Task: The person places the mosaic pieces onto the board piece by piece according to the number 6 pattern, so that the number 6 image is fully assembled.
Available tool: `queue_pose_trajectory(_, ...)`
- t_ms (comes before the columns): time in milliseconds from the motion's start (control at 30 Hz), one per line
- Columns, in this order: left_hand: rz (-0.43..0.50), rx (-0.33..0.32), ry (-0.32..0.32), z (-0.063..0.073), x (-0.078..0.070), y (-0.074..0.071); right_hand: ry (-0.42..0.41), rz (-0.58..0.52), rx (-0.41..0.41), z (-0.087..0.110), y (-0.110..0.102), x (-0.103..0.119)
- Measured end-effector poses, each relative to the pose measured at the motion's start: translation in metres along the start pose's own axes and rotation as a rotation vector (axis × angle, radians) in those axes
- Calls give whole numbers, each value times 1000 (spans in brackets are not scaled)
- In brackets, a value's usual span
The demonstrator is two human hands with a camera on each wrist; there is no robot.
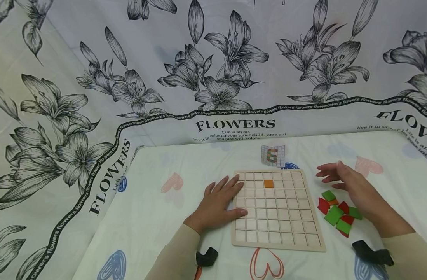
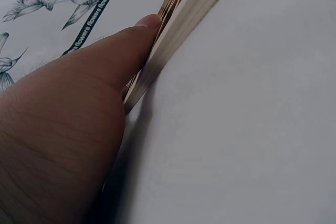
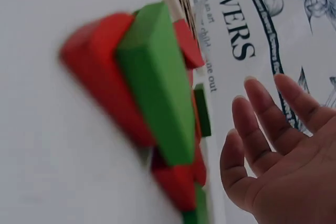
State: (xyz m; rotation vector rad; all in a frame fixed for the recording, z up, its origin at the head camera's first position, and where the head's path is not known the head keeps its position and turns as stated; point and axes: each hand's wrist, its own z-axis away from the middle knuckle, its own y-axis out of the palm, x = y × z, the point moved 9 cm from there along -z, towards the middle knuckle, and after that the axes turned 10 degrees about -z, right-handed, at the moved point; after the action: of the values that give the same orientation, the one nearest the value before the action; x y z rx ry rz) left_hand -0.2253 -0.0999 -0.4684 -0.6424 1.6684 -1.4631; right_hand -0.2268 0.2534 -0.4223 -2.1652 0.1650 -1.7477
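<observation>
A wooden grid board (image 1: 277, 225) lies flat on the cloth, with one orange square tile (image 1: 269, 184) in a cell of its second row. My left hand (image 1: 218, 204) rests on the board's left edge, fingers spread and thumb over the rim; the left wrist view shows the thumb (image 2: 131, 45) against the board's side. Right of the board, my right hand (image 1: 356, 190) hovers over a loose pile of green and red pieces with a bit of orange. Its fingers are relaxed and hold nothing. In the right wrist view a green block (image 3: 157, 82) leans on a red one (image 3: 105, 72).
A small printed card (image 1: 273, 155) with a coloured grid pattern lies behind the board. White cloth with hearts (image 1: 173, 182) covers the table, and a flower-printed sheet (image 1: 230, 77) rises behind. Black straps (image 1: 207, 257) are at both wrists.
</observation>
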Motion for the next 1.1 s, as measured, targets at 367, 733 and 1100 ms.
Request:
queue_pose_trajectory(367,-17,11,-10,-2,1,4,127,47,30,9,-9,-33)
queue_pose_trajectory(733,-22,10,-16,-2,4,3,154,104,98,11,-2,-40)
queue_pose_trajectory(1100,-23,-3,-3,-3,3,3,44,174,168,15,-4,-37)
